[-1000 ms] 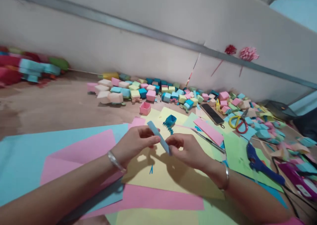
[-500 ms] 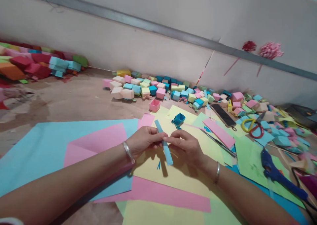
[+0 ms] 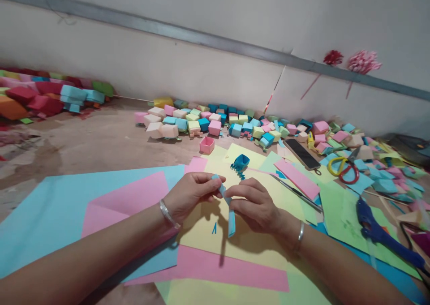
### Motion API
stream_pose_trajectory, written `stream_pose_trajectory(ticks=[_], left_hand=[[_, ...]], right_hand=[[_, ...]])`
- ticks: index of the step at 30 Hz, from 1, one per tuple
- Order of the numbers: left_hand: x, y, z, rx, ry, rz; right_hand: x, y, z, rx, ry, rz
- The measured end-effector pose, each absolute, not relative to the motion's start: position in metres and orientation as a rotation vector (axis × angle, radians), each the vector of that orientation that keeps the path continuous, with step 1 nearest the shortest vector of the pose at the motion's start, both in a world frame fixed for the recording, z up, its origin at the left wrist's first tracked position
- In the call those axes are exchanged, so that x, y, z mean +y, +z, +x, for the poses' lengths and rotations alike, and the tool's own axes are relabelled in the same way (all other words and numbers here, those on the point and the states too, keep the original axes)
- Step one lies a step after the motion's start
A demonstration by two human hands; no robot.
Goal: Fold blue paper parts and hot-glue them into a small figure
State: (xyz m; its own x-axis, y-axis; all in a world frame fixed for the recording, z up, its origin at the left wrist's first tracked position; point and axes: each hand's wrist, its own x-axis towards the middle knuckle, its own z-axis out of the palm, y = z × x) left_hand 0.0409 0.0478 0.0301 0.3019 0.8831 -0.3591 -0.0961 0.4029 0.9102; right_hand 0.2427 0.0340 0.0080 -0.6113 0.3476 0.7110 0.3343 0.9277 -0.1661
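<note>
"One pale-blue paper strip [image 3: 232, 224] is showing between your hands. How is it looking?"

"It's looking narrow and smooth, its upper part slanting and its lower part hanging almost straight down, so it's seeming to bend near its middle."

"Where are you holding it?"

"I'm holding it up over the yellow sheet [image 3: 198, 236], where a long shadow is falling. Two thin blue slivers [image 3: 214, 228] are lying on that sheet, just left of the strip's lower end."

"What is your left hand [image 3: 192, 192] doing?"

"It's pinching the upper end; my thumb and forefinger are pressing together with only paper between them."

"And your right hand [image 3: 258, 206]?"

"Its fingertips are sitting nearly together on the middle of the strip, gripping it from the right. My other fingers are curling in behind, partly hiding, so I'm not telling what each one is touching."

"What is standing beyond your fingers?"

"A dark-blue paper box [image 3: 242, 161] is sitting there, zigzag paper trailing from it, and an open pink box [image 3: 207, 145] is standing farther left."
</note>
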Motion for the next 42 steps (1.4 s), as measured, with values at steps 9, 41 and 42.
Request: stream_pose_trajectory(ticks=[9,41,42], left_hand=[[0.040,0.035,0.046,1.173,0.934,1.076],[0.035,0.037,0.042,1.070,0.860,1.489],[0.035,0.037,0.042,1.063,0.863,1.499]], right_hand=[[0.027,0.004,0.234,-2.104,0.293,-0.776],[0.034,-0.007,0.238,-2.092,0.030,-0.943],[0.034,-0.007,0.238,-2.090,0.030,-0.944]])
